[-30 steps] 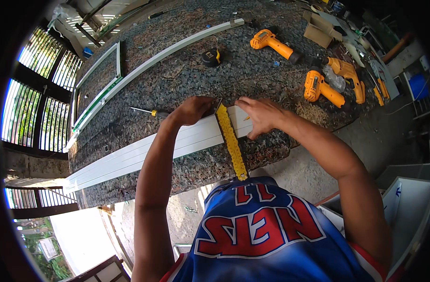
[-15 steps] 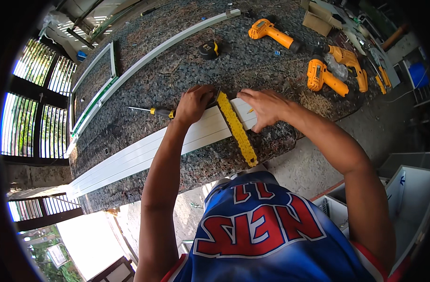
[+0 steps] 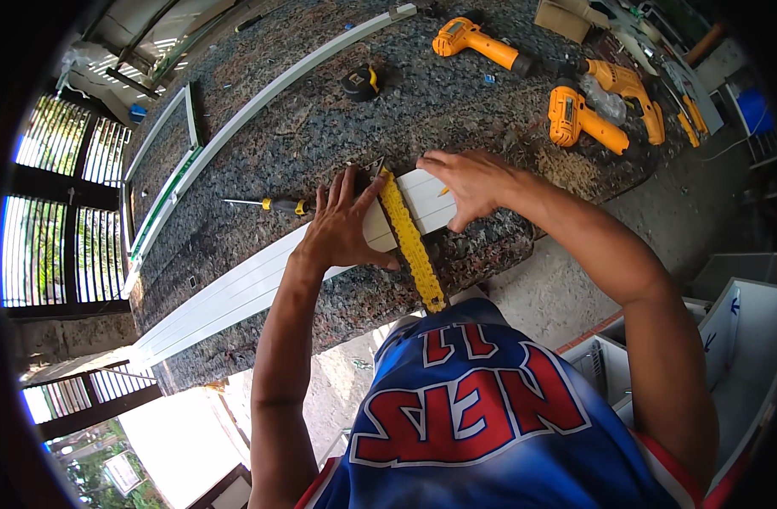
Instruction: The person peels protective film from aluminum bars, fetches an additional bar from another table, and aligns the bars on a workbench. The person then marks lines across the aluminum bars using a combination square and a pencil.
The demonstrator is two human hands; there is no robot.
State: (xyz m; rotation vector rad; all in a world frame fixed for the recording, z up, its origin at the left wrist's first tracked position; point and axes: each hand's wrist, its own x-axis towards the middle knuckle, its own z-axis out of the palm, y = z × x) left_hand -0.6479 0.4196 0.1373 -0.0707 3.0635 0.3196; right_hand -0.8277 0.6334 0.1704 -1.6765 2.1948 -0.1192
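A long white grooved panel (image 3: pixel 235 284) lies along the near side of a speckled stone table. Across it rests a yellow, rough-edged bar (image 3: pixel 408 233) with a metal piece at its far end, perhaps a square. My left hand (image 3: pixel 342 225) is spread over the panel just left of the bar. Its index finger reaches the bar's far end, and its thumb lies by the panel's near edge. Right of the bar, my right hand (image 3: pixel 473 187) spans the panel's short end, fingers at the far edge and thumb at the near edge. A yellow pencil tip (image 3: pixel 444 191) shows under that palm.
A screwdriver (image 3: pixel 274 204) lies beyond my left hand. Farther back are a tape measure (image 3: pixel 360 83), a long white strip (image 3: pixel 261 106) and several orange power drills (image 3: pixel 482 44). A cardboard box (image 3: pixel 571 19) stands at the back right. White cabinet parts (image 3: pixel 736 339) stand right of me.
My left hand has come nearer and spread over the panel, from its far edge by the bar's end. The bar and my right hand sit slightly farther left in view.
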